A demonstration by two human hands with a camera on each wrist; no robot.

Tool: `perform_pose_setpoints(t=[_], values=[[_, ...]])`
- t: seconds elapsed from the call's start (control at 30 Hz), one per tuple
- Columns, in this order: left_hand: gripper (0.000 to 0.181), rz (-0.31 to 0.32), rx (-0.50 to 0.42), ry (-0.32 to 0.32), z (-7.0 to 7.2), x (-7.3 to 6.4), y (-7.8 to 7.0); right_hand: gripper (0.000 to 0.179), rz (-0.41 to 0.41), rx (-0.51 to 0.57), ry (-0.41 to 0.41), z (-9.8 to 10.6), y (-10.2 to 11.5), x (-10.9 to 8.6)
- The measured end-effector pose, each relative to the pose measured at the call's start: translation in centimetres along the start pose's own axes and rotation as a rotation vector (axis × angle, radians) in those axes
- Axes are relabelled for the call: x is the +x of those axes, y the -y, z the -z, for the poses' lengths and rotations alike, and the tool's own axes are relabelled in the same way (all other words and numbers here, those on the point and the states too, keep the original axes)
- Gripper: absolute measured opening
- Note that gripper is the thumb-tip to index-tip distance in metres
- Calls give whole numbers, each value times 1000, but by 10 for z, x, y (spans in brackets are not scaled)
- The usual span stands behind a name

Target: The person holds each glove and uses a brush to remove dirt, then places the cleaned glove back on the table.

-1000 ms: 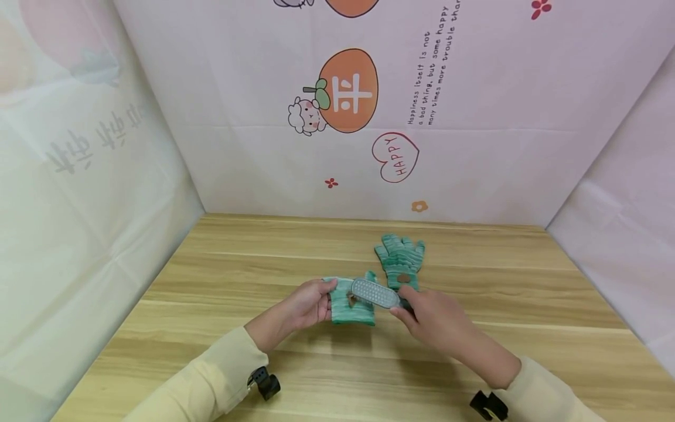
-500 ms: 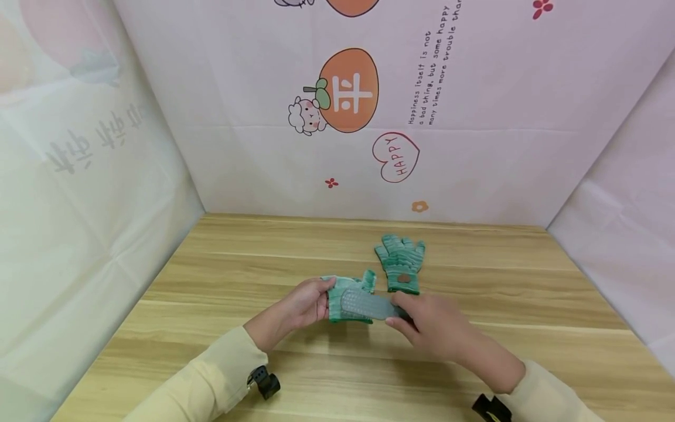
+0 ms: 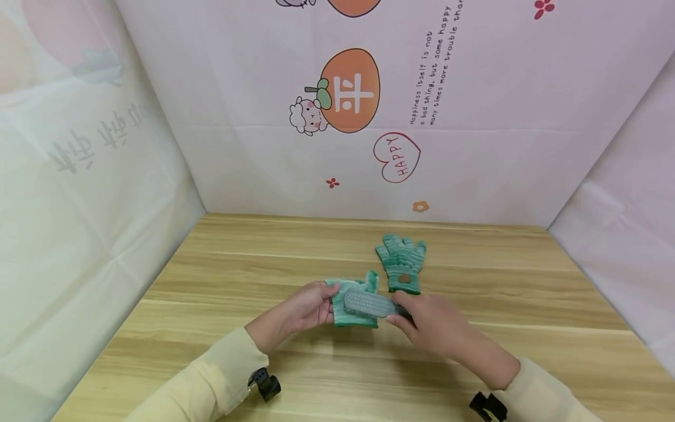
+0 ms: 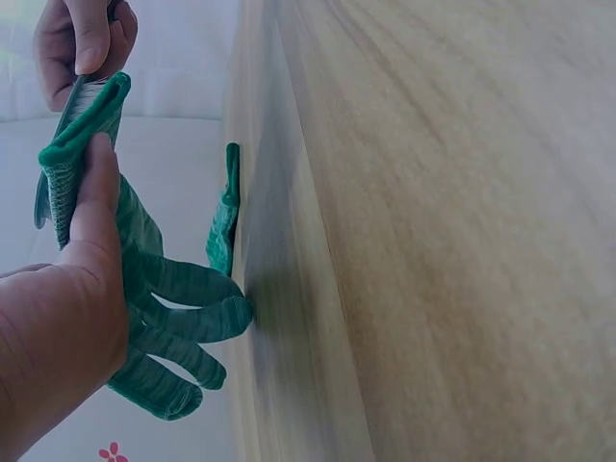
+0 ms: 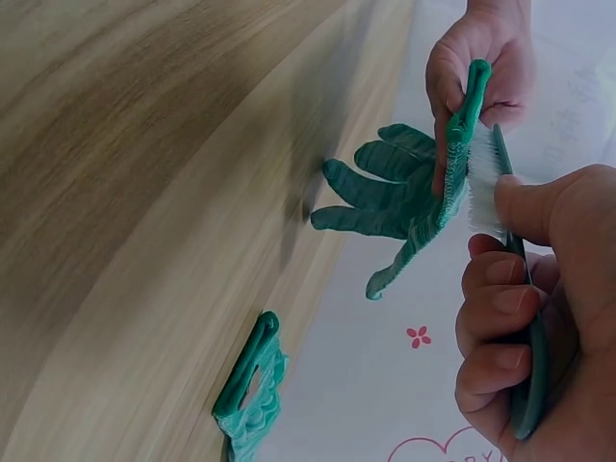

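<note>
My left hand [image 3: 310,306] holds a green striped knit glove [image 3: 355,321] above the table, the thumb on its near face. In the left wrist view the glove's fingers [image 4: 197,318] hang down, and its cuff [image 4: 85,130] is folded round my fingers. My right hand [image 3: 435,321] grips the dark handle of a brush [image 3: 368,303]. White bristles [image 5: 484,183] press against the cuff in the right wrist view. The brush head hides part of the glove.
Behind my right hand a matching green glove [image 3: 402,258] lies flat on the wooden table [image 3: 253,252], a brown patch on its cuff. Printed white cloth [image 3: 253,170] stands at the back and both sides.
The brush head has shifted down and slightly left over the glove, covering a brown patch that showed one second ago. My left hand has barely moved, and the second glove lies still.
</note>
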State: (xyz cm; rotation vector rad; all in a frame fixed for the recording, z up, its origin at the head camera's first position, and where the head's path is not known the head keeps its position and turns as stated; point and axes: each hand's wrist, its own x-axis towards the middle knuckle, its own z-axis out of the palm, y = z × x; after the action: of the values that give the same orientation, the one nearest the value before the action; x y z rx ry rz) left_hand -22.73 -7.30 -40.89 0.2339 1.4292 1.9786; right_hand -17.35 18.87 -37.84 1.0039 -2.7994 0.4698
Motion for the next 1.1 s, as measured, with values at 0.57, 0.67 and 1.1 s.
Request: perform_pose_setpoints(t=[0.57, 0.67, 1.1], values=[[34, 19, 23, 15, 2, 1, 2, 21, -71, -13, -8, 9, -6, -6], [32, 23, 21, 14, 2, 1, 2, 21, -87, -28, -4, 9, -6, -6], [34, 13, 13, 24, 2, -1, -1, 23, -8, -49, -46, 14, 2, -4]])
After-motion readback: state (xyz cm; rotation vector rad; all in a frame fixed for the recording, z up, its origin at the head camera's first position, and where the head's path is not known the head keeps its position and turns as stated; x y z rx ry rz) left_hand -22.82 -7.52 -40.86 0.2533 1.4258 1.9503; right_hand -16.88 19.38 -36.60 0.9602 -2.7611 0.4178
